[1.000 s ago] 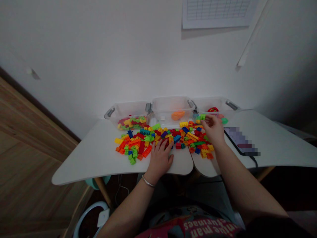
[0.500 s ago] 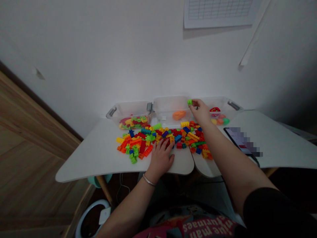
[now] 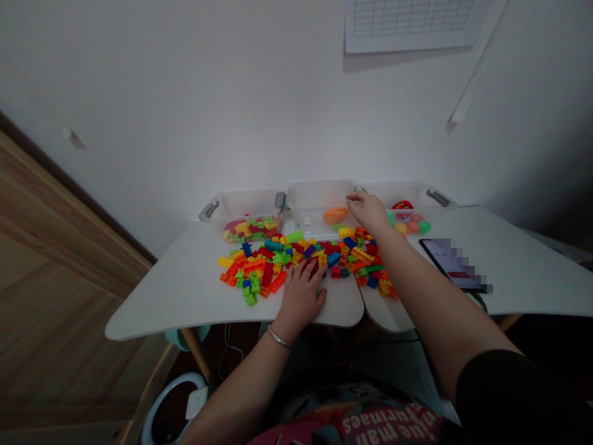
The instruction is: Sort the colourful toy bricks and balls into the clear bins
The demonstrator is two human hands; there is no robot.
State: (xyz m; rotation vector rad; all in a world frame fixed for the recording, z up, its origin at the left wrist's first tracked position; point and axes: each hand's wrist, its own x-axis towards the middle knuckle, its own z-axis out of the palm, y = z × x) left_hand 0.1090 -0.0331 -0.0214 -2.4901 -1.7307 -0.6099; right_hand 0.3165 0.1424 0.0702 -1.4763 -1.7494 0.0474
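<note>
My left hand [image 3: 303, 287] lies palm down with fingers spread at the near edge of a heap of colourful toy building bricks [image 3: 266, 275], fingertips touching some of them. Over the right side of the middle clear plastic bin [image 3: 301, 201] hovers my right hand [image 3: 368, 211], its fingers apart and no brick visible in them. Inside that bin sit an orange piece [image 3: 335, 215] and, just below it, a light green brick [image 3: 340, 227] seen through the wall.
The left clear bin [image 3: 231, 201] holds red, yellow and green pieces. In the right clear bin [image 3: 407, 191] are a red item [image 3: 402, 208] and several round coloured pieces. A phone [image 3: 451, 266] lies on the white table [image 3: 185, 296], right of the bricks.
My right hand has let go of the light green brick, which now shows low in the middle bin. That hand has dipped slightly; my left hand has stayed on the heap.
</note>
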